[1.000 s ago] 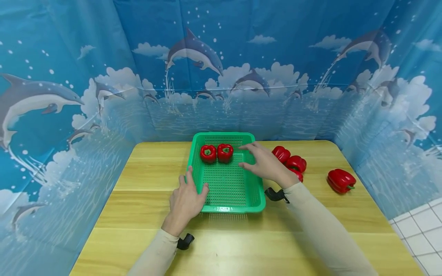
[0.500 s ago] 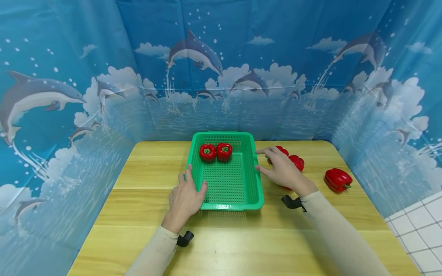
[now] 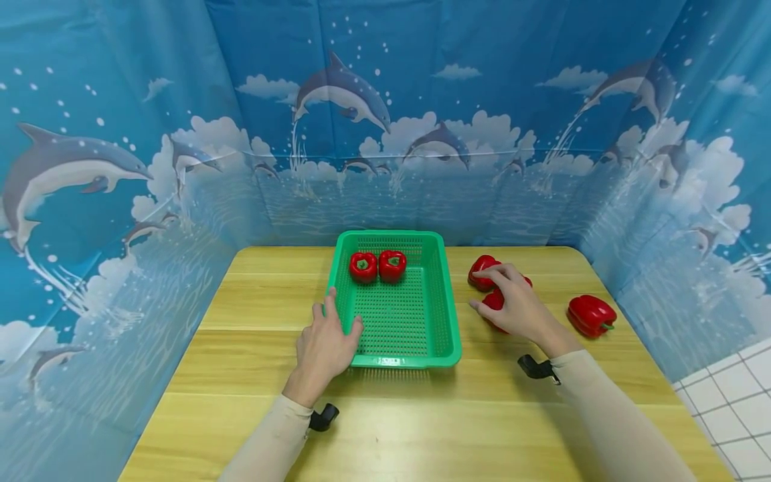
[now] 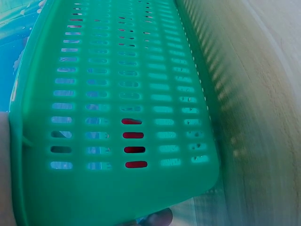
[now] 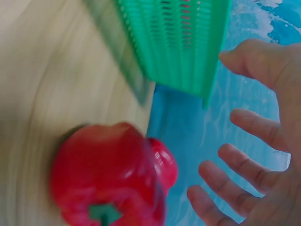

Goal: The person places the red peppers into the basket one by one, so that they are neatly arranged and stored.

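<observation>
In the head view my left hand [image 3: 325, 345] rests at the left rim of a green perforated plastic basket [image 3: 448, 314], fingers loosely extended and thumb over the inside. Two red bell peppers [image 3: 363, 267] sit upright side by side at the basket's back left. My right hand [image 3: 518, 304] hovers over a cluster of red bell peppers [image 3: 483, 272] on the table right of the basket, partly hiding them. In the right wrist view, the right hand [image 5: 263, 160] has spread fingers with nothing between them. A bell pepper [image 5: 103, 174] with a green stem lies apart from them.
A further red bell pepper [image 3: 591, 315] lies on its side near the table's right edge. The wooden table [image 3: 385, 428] carries everything. A blue dolphin-print curtain [image 3: 385, 194] hangs along the back and sides. White tiles [image 3: 729, 402] show at lower right.
My right hand has moved from over the basket's right side rightward to above the pepper cluster, its fingers staying apart. The left hand and the two peppers in the basket have stayed put.
</observation>
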### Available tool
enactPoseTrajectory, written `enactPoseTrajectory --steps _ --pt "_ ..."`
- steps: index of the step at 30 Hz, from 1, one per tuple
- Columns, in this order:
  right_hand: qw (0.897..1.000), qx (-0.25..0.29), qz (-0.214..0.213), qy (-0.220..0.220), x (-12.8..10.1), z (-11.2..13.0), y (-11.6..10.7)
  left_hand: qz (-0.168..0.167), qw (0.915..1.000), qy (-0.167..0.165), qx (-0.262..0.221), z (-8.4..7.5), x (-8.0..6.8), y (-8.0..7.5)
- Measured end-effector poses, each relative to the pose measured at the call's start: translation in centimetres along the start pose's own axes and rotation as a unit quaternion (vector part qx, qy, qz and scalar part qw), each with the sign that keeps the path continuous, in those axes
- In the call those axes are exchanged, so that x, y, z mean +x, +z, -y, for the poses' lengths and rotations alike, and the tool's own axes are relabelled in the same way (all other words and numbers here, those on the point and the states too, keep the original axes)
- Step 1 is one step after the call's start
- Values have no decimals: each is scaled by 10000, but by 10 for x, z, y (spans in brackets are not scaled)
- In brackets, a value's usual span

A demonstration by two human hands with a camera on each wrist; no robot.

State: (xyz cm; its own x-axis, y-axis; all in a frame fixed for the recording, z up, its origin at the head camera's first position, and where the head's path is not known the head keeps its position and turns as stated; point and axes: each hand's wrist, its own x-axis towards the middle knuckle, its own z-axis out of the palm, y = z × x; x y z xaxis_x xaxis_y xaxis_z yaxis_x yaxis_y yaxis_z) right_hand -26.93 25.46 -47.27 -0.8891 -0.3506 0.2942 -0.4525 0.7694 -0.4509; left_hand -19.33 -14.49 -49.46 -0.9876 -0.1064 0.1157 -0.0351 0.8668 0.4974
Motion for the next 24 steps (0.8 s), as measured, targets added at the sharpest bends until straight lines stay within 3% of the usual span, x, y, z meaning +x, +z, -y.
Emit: enactPoseTrajectory --steps 17,24 --pt "9939 -527 -58 969 -30 -34 4 -26 10000 1 -25 -1 1 0" --pt "9942 -614 -33 888 -36 -40 9 -1 10000 -21 -5 -1 1 1"
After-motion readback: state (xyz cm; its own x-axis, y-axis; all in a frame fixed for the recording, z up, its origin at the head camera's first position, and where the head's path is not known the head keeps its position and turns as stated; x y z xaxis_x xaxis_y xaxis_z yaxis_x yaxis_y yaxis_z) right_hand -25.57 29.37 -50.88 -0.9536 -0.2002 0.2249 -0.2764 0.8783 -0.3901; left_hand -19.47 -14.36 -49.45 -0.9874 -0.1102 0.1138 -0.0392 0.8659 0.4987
